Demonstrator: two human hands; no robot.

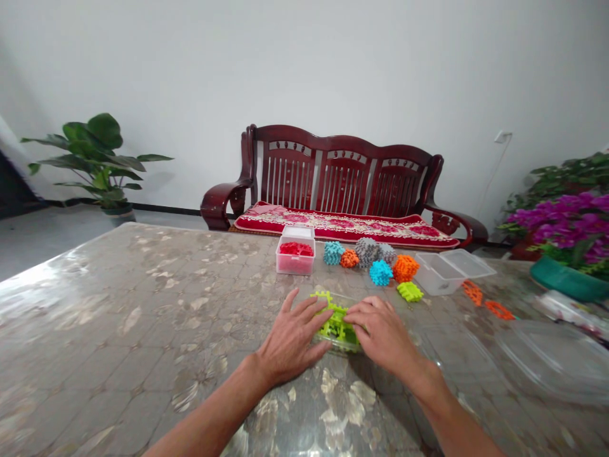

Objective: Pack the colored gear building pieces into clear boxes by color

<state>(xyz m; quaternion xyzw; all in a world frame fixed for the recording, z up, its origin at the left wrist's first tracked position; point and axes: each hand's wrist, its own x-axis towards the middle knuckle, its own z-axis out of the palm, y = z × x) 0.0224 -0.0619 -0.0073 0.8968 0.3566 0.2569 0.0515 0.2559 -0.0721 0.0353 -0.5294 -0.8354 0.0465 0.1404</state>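
Observation:
A clear plastic container (340, 348) with lime-green notched interlocking pieces (335, 324) inside lies on the table before me. My left hand (297, 331) rests at the container's left side, fingers stretched and spread, the fingertips touching the rim or the pieces. On the right side, my right hand (380, 327) has its fingers bent and pressed together over the green pieces; a green piece seems to be between thumb and fingers, partly hidden by them. Just beyond is a flat lime-green assembled piece (410, 292).
Behind stand a box of red pieces (295, 257), blue (381, 273), grey (367, 252) and orange (406, 268) assembled clusters, and an open clear box (440, 276). Loose orange pieces (498, 310), clear lids (556, 358) and a purple flower pot (568, 279) are to the right.

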